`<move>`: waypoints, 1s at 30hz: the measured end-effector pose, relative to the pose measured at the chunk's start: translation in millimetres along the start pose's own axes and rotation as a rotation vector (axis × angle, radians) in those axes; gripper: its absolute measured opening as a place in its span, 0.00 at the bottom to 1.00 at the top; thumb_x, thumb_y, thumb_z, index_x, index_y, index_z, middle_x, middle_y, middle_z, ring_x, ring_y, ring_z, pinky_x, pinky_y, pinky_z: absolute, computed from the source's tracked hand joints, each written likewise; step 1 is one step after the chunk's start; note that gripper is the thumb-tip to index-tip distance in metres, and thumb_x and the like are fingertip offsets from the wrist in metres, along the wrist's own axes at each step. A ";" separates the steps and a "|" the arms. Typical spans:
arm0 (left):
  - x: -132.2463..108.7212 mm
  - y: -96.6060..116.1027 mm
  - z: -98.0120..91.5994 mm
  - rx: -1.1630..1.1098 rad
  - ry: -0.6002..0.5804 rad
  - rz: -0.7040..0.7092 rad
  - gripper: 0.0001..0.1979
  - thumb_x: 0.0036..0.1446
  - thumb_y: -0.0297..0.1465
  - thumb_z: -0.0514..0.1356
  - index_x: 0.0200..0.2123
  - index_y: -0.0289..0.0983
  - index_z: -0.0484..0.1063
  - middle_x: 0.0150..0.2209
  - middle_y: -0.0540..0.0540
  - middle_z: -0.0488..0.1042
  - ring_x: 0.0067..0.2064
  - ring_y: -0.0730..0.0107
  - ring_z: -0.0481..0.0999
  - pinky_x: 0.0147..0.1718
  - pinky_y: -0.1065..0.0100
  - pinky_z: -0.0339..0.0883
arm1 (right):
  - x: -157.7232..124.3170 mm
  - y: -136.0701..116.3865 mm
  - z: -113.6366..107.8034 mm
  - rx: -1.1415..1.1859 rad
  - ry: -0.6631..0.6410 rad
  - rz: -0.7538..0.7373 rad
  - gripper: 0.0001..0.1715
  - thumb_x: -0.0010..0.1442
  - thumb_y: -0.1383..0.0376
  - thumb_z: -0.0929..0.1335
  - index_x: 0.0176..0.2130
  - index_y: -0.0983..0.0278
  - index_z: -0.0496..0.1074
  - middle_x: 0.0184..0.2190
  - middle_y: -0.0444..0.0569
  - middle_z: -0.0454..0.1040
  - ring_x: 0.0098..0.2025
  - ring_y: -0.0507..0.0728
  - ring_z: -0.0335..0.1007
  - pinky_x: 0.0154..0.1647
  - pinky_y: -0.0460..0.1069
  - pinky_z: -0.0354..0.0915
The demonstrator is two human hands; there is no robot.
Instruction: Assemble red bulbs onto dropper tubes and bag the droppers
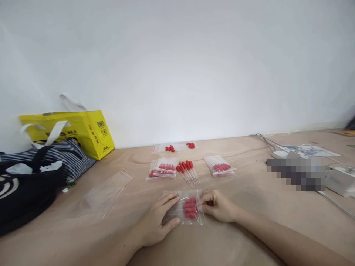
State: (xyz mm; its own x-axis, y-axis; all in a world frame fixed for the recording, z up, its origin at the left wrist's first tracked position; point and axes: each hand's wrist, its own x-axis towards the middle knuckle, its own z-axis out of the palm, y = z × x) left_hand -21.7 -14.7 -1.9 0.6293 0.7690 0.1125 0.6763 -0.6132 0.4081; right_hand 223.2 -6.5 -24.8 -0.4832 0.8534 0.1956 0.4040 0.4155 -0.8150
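A clear zip bag [200, 218] lies on the table before me, holding several droppers [190, 207] with red rubber bulbs and thin clear stems. My left hand [162, 218] rests at the bag's left end, thumb and fingers stretched apart and touching the plastic. At the right end, beside the bulbs, my right hand [217, 206] pinches the bag's edge between thumb and fingers. Just beyond the bag, several loose droppers [188, 170] lie fanned out, bulbs away from me.
Filled zip bags [163, 168] lie left of the loose droppers, another stack [220, 166] right. Farther back, red bulbs [170, 149] sit on a bag. Flat clear bags [107, 194] lie left, near a yellow bag [91, 133] and black bag [27, 195]. Cables and a white adapter [341, 181] stand right.
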 end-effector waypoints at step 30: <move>-0.7 3.3 -9.0 0.094 0.013 0.002 0.20 0.57 0.39 0.49 0.52 0.41 0.60 0.54 0.45 0.62 0.54 0.59 0.60 0.51 0.55 0.55 | 87.4 11.0 -35.7 -0.054 0.428 0.408 0.11 0.48 0.65 0.62 0.18 0.65 0.62 0.15 0.42 0.61 0.22 0.51 0.62 0.23 0.44 0.56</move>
State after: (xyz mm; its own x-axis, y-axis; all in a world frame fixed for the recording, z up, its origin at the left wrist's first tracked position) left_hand -23.4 -15.7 7.6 0.6263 0.7695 0.1249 0.7084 -0.6287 0.3209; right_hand 213.2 83.9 2.8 0.0706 0.9939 0.0842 0.5353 0.0335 -0.8440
